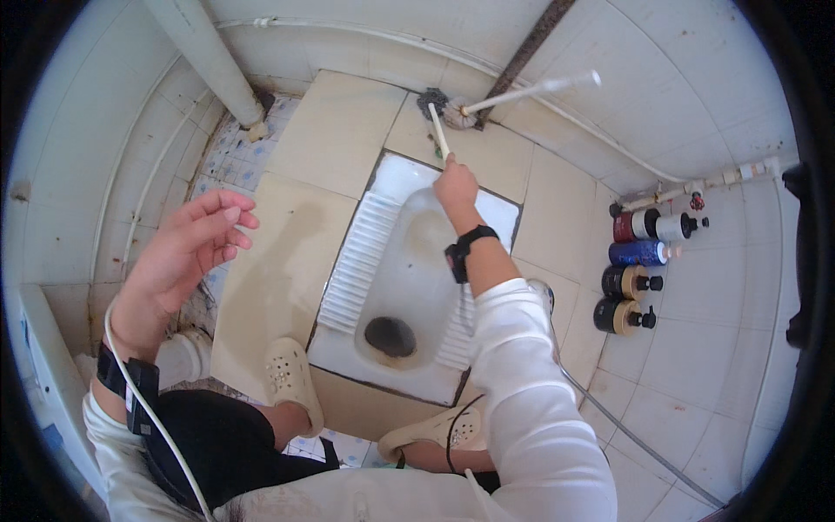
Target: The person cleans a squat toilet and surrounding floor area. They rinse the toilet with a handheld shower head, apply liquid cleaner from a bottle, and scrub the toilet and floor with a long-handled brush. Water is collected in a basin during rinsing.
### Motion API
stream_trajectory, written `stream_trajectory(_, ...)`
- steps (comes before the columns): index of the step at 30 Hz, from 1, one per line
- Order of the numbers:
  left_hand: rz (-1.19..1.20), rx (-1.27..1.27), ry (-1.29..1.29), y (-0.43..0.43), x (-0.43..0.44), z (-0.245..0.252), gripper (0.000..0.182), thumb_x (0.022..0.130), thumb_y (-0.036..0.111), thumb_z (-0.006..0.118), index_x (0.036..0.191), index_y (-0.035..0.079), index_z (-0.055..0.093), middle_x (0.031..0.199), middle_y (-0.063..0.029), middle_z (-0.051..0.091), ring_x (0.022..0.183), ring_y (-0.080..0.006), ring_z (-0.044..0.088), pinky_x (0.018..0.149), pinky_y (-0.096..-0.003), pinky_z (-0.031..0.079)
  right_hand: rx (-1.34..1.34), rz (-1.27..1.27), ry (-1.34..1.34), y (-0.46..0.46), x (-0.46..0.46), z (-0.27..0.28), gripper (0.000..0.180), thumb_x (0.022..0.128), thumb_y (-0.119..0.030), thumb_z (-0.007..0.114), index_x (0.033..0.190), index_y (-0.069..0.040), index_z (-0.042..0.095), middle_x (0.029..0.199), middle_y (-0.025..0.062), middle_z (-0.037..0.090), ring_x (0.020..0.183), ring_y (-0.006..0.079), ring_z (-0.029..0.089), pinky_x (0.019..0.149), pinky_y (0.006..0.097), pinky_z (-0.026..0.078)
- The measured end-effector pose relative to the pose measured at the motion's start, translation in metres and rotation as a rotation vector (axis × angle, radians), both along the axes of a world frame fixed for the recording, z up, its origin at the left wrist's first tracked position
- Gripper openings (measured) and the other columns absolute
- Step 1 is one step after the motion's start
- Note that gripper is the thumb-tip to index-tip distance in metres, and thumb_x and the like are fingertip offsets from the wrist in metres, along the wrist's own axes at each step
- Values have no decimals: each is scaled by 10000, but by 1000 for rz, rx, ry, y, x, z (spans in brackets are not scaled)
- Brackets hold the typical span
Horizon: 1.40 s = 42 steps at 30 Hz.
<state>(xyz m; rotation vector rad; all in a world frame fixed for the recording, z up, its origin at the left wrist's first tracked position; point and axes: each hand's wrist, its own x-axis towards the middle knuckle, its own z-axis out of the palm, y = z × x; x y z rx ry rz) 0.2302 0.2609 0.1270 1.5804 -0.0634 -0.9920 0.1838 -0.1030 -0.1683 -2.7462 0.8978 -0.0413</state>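
Note:
My right hand is closed around the pale handle of a brush or scrubber. Its dark grey scouring head lies at the foot of the wall, beyond a white ceramic squat toilet. Beside that head is a second cleaning tool, with a light brown round head and a white handle that leans up to the right. My left hand is raised at the left, its fingers loosely curled and apart, holding nothing. A dark drain hole shows at the toilet's near end.
Several pump bottles stand on the right near a red tap valve. A grey hose runs along the right side. A large white pipe rises at the upper left. My feet, in cream clogs, are on the near side.

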Motion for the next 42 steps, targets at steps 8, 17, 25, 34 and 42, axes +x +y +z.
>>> stream_trajectory(8, 82, -378, 77, 25, 23, -3, 270, 962, 170, 541, 1178, 9, 543, 1013, -42, 622, 848, -87, 602, 769, -212, 491, 1, -141, -55, -3, -26, -6, 465, 847, -149, 496, 1301, -63, 541, 868, 209, 679, 794, 374, 672, 703, 481, 538)
stream_trajectory(17, 232, -482, 54, 48, 41, -2, 292, 959, 131, 518, 1212, -15, 508, 1035, -64, 612, 875, -107, 603, 758, -216, 500, 127, 16, -54, 91, 85, -22, 463, 813, -145, 547, 1267, -58, 556, 886, 194, 677, 839, 364, 672, 726, 481, 540)
stream_trajectory(25, 475, -673, 159, 65, 92, -22, 303, 922, 87, 553, 1190, -47, 504, 1024, -94, 606, 850, -157, 595, 738, -245, 501, 32, -244, 81, 78, 62, -9, 497, 820, -113, 527, 1311, -39, 515, 900, 197, 657, 806, 349, 670, 698, 453, 546)
stream_trajectory(34, 559, -650, 224, 84, 123, -57, 274, 903, 63, 562, 1151, -45, 513, 1001, -98, 594, 844, -161, 581, 743, -260, 493, 14, -10, -17, 137, 141, -26, 572, 824, -103, 529, 1386, -58, 437, 888, 189, 629, 755, 348, 661, 662, 450, 541)
stream_trajectory(42, 550, -707, 287, 69, 123, -62, 262, 892, 44, 565, 1134, -43, 518, 989, -102, 585, 825, -160, 568, 725, -250, 486, -71, 217, 18, 160, 180, -25, 521, 860, -149, 506, 1370, -57, 453, 919, 178, 630, 773, 329, 669, 647, 446, 542)
